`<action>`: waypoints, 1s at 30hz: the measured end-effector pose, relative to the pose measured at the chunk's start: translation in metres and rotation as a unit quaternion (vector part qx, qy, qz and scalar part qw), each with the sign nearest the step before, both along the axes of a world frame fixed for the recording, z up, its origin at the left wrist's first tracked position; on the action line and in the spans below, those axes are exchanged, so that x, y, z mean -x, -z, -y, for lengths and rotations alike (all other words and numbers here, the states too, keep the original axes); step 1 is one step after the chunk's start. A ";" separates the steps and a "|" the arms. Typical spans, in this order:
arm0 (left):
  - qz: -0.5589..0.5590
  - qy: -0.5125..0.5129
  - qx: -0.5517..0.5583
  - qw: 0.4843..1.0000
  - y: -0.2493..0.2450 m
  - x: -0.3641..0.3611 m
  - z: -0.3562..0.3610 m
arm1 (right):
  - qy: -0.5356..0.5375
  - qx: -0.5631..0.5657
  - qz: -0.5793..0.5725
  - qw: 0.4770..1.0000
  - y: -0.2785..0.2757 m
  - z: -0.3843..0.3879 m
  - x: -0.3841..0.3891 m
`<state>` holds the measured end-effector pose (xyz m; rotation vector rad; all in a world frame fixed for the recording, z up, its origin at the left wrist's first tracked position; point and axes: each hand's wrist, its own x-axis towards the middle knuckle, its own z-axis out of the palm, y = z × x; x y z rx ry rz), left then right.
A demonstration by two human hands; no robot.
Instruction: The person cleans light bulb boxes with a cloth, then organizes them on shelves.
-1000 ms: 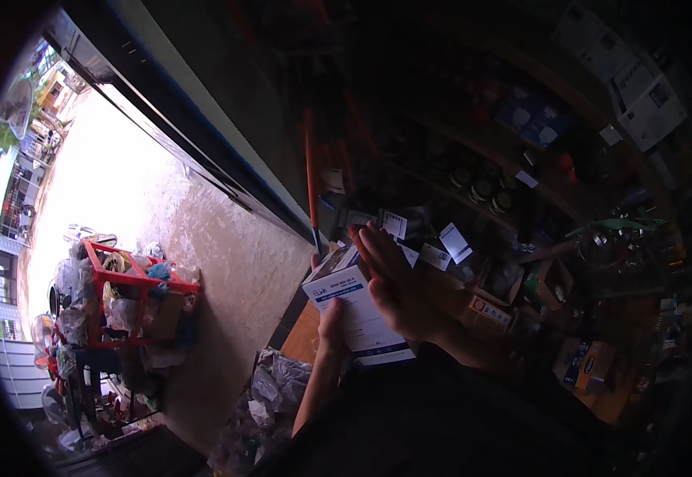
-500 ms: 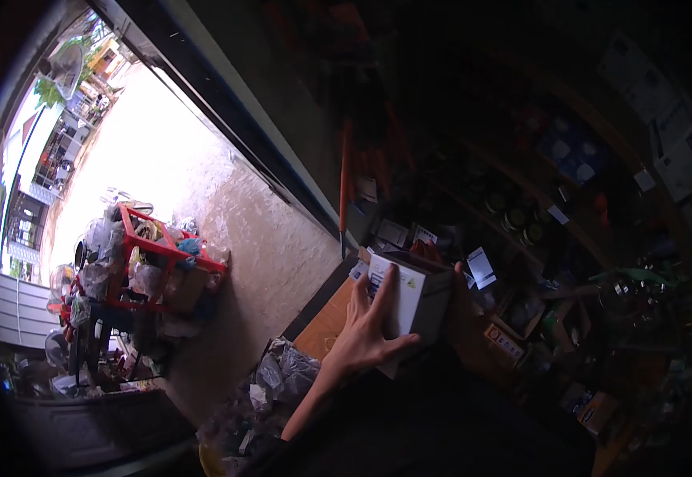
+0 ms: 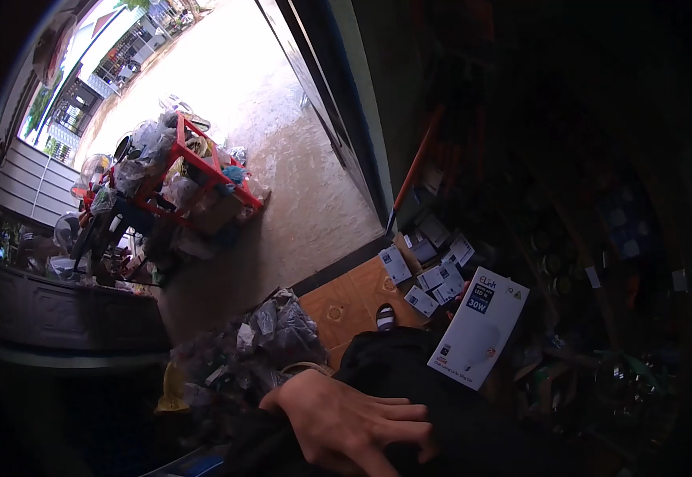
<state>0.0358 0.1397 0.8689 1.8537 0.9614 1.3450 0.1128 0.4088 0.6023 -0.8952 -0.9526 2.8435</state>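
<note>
A white LED bulb box (image 3: 479, 330), printed with "30W" and a bulb picture, is tilted in front of me on the right. My right hand (image 3: 464, 292) supports it from behind; nearly all of that hand is hidden by the box and the dark. Low in the middle, my left hand (image 3: 350, 425) is over my dark clothing, fingers spread and nothing in them. It is apart from the box.
Several similar white boxes (image 3: 440, 278) lie on the orange tiled floor (image 3: 338, 306) ahead. Grey plastic bags (image 3: 278, 326) are heaped at left. A red rack (image 3: 211, 167) full of goods stands near the bright doorway. An orange pole (image 3: 417, 167) leans by the wall.
My left hand has come off the box and dropped down toward my lap. The box has turned so its printed front faces me, and it is lower and to the right. My view has shifted.
</note>
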 end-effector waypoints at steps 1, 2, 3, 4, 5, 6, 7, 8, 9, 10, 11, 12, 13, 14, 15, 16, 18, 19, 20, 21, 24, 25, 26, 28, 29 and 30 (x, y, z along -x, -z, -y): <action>0.012 -0.001 0.029 1.000 -0.003 -0.001 -0.001 | 0.002 -0.005 0.006 1.000 0.002 -0.002 -0.003; 0.019 0.014 0.018 1.000 -0.002 -0.002 -0.002 | 0.003 -0.009 0.010 1.000 0.004 -0.004 -0.003; 0.027 0.030 0.008 0.999 -0.001 -0.004 -0.005 | 0.002 -0.014 0.012 1.000 0.005 -0.006 -0.005; 0.038 0.046 -0.002 0.998 0.001 -0.005 -0.006 | 0.005 -0.016 0.016 1.000 0.006 -0.007 -0.005; 0.032 0.039 -0.003 0.999 0.002 -0.004 -0.007 | 0.005 -0.019 0.020 1.000 0.007 -0.009 -0.007; 0.027 0.033 -0.002 0.999 0.003 -0.002 -0.009 | 0.001 -0.020 0.021 1.000 0.007 -0.011 -0.007; 0.022 0.028 -0.002 0.999 0.004 -0.001 -0.009 | 0.005 -0.024 0.026 0.999 0.008 -0.013 -0.010; 0.027 0.034 -0.003 0.999 0.005 -0.001 -0.010 | 0.003 -0.028 0.025 0.999 0.008 -0.014 -0.008; 0.031 0.042 -0.003 0.999 0.006 0.000 -0.010 | 0.005 -0.031 0.026 0.999 0.009 -0.015 -0.010; 0.036 0.048 -0.003 0.998 0.007 0.000 -0.010 | 0.004 -0.033 0.028 0.999 0.008 -0.017 -0.010; 0.047 0.030 -0.039 0.998 0.009 -0.002 -0.011 | 0.004 -0.035 0.030 0.999 0.009 -0.017 -0.011; 0.057 0.010 -0.075 0.996 0.014 -0.005 -0.012 | 0.005 -0.038 0.030 0.999 0.009 -0.018 -0.012; 0.116 -0.009 -0.088 0.989 0.020 -0.009 -0.011 | 0.007 -0.043 0.035 0.998 0.010 -0.018 -0.014; 0.174 -0.027 -0.104 0.979 0.026 -0.012 -0.009 | 0.008 -0.045 0.036 0.998 0.010 -0.019 -0.016; 0.280 -0.042 -0.095 0.955 0.032 -0.017 -0.006 | 0.010 -0.048 0.036 0.998 0.012 -0.020 -0.017; 0.383 -0.056 -0.083 0.918 0.039 -0.022 -0.004 | 0.011 -0.051 0.039 0.998 0.012 -0.020 -0.019; 0.540 -0.086 -0.094 0.832 0.046 -0.037 -0.005 | 0.013 -0.057 0.039 0.998 0.013 -0.021 -0.021; 0.607 -0.103 -0.110 0.780 0.050 -0.044 -0.005 | 0.012 -0.062 0.037 0.997 0.014 -0.022 -0.021; 0.701 -0.133 -0.133 0.687 0.037 -0.054 -0.018 | 0.010 -0.067 0.038 0.997 0.014 -0.023 -0.022; 0.734 -0.156 -0.149 0.644 0.032 -0.055 -0.028 | 0.011 -0.071 0.035 0.997 0.015 -0.024 -0.019; 0.694 -0.212 -0.194 0.660 0.021 -0.066 -0.048 | 0.017 -0.088 0.024 0.996 0.021 -0.028 -0.013; 0.676 -0.232 -0.213 0.666 0.019 -0.071 -0.053 | 0.018 -0.089 0.025 0.996 0.024 -0.027 -0.012; 0.653 -0.254 -0.234 0.674 0.020 -0.076 -0.057 | 0.020 -0.092 0.022 0.995 0.025 -0.028 -0.008; 0.619 -0.299 -0.258 0.679 0.022 -0.085 -0.062 | 0.025 -0.088 0.031 0.995 0.030 -0.028 -0.009; 0.608 -0.314 -0.266 0.679 0.024 -0.085 -0.064 | 0.027 -0.087 0.030 0.995 0.031 -0.030 -0.005; 0.600 -0.326 -0.272 0.678 0.026 -0.086 -0.065 | 0.025 -0.090 0.029 0.995 0.032 -0.031 -0.004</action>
